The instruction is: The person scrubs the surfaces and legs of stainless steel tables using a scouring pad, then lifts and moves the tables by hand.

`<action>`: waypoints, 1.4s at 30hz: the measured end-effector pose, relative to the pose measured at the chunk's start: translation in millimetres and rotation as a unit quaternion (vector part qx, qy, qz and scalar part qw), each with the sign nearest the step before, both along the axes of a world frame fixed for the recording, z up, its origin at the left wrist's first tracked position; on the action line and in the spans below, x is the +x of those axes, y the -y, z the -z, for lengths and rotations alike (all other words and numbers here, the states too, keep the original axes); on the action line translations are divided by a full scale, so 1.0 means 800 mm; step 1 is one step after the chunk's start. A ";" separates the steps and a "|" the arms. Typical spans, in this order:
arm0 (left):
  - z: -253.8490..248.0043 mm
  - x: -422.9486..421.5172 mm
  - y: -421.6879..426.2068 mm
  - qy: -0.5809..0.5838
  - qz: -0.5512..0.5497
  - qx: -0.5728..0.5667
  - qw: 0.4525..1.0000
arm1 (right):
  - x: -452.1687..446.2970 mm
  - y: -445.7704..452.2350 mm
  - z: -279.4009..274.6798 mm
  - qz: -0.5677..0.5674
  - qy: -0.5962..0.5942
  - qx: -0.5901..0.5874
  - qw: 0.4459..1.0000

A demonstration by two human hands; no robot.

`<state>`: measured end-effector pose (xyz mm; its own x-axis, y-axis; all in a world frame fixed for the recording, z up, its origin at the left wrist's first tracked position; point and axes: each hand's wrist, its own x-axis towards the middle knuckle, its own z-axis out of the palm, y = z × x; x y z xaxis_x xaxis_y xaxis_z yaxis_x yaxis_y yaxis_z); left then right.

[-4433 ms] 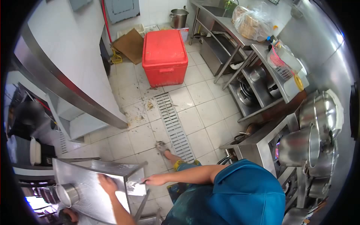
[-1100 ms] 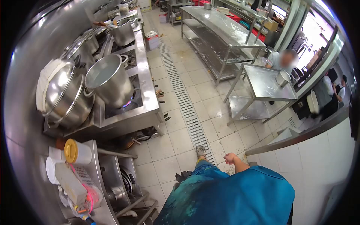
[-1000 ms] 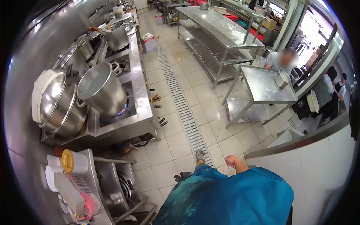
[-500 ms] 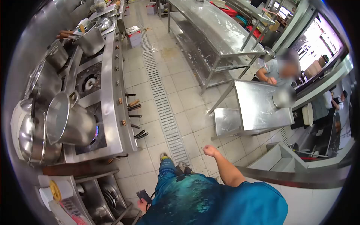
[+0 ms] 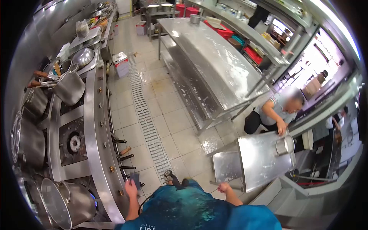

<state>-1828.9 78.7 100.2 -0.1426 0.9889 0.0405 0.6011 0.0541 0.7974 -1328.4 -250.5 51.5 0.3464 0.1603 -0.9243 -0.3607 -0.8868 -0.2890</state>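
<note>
My left hand [image 5: 131, 189] hangs beside the stove front, closed around a dark, flat, rectangular object [image 5: 135, 178]. A thin black cable loops by my side, and I cannot tell what it joins. Low in front of me on the other side, my right hand [image 5: 222, 187] has its fingers loosely curled, with nothing visible in them. Nearest to it is the steel table [image 5: 253, 163], which bears a metal pot [image 5: 284, 146]. Beside the left hand, black-handled pans [image 5: 128, 167] stick out from the stove's front.
Along the left stands a stove [image 5: 100, 168] with a large pot [image 5: 78, 205] over a blue flame. A floor drain grate [image 5: 147, 130] runs ahead. Beyond it is a long steel table [image 5: 207, 50]. A co-worker [image 5: 270, 111] crouches behind the small table, one hand at its edge.
My view has tilted up and I am farther along the aisle. My left hand has risen forward with the dark object; my right hand has lowered. The co-worker's hand has reached the table edge.
</note>
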 end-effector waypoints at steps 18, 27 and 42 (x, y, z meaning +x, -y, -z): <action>0.011 0.199 -0.448 -0.114 -0.119 -0.102 0.981 | 0.285 -0.705 -0.054 -0.209 0.064 0.279 0.935; 0.047 0.206 -0.401 -0.152 -0.340 -0.242 0.896 | 0.353 -1.159 -0.160 -0.373 0.118 0.377 0.840; -0.132 0.347 -1.263 0.006 -0.113 0.055 0.992 | 0.452 -1.504 -0.205 -0.381 0.372 0.240 0.812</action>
<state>-1551.5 1088.7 206.0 -0.3623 0.9211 0.1424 0.5733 0.0998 0.8132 -967.0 952.8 215.2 0.4117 0.8696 -0.2726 0.6721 -0.4917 -0.5537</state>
